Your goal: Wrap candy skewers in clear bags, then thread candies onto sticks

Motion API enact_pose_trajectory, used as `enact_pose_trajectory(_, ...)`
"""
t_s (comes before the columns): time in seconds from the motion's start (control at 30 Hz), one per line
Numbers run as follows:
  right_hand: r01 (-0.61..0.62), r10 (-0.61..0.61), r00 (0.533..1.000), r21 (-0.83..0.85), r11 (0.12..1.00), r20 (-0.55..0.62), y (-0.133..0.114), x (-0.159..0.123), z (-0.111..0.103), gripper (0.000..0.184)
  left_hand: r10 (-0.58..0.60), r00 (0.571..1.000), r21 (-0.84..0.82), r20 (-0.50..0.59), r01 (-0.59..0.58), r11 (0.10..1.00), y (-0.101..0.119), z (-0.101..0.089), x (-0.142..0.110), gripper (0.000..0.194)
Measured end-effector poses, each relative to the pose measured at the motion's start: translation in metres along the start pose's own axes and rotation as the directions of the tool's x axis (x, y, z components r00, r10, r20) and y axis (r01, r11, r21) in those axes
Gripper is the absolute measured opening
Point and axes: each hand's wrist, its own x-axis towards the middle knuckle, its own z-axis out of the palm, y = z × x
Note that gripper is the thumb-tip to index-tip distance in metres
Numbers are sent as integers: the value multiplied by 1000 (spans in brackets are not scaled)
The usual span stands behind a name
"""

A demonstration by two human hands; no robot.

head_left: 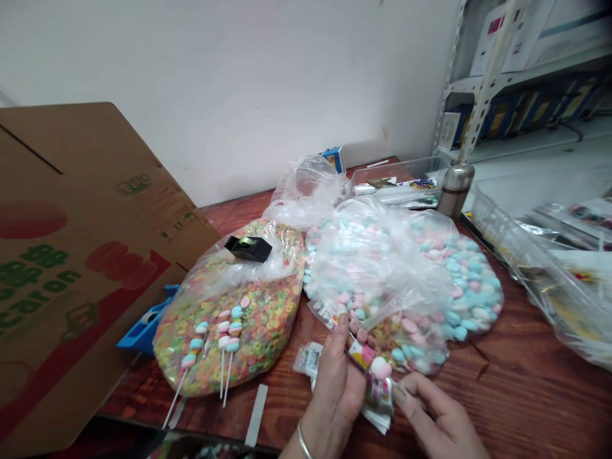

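My left hand, with a bracelet at the wrist, is closed around a small printed plastic packet. Pink and white marshmallows show at the packet's near end. Close beside them, the thumb and fingers of my right hand are pinched together; what lies between them is hidden. Under my hands are more printed packets. To the left, several marshmallow skewers on white sticks rest on a clear bag of coloured cereal rings.
A large clear bag of pastel marshmallows lies behind my hands. On the cereal bag sits a black tape dispenser. A cardboard box and blue dispenser stand left. A metal flask and plastic bins are right.
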Motion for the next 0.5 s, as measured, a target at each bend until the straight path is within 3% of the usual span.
enact_pose_trajectory(0.1,-218,194,974,268,938,114,3,5,5,47,5,1000,-26,-8,-5,1000,0,-2,1,15)
enact_pose_trajectory(0.17,-317,277,947,336,887,161,6,6,9,49,18,1000,-24,-11,-19,1000,0,-1,1,15)
enact_pose_trajectory(0.23,-216,196,976,302,928,96,7,6,12,48,17,1000,-3,-18,-17,1000,-2,0,1,17)
enact_pose_trajectory(0.3,-8,11,1000,139,990,-22,6,6,12,43,1,1000,35,-17,0,999,-7,3,-2,19)
enact_pose_trajectory(0.37,141,-143,989,-63,988,-35,4,6,11,36,-6,1000,75,-16,7,997,-13,6,-6,20)
enact_pose_trajectory(0.5,192,-197,980,-178,965,-9,2,8,8,30,-6,1000,100,-16,8,995,-19,4,-10,21)
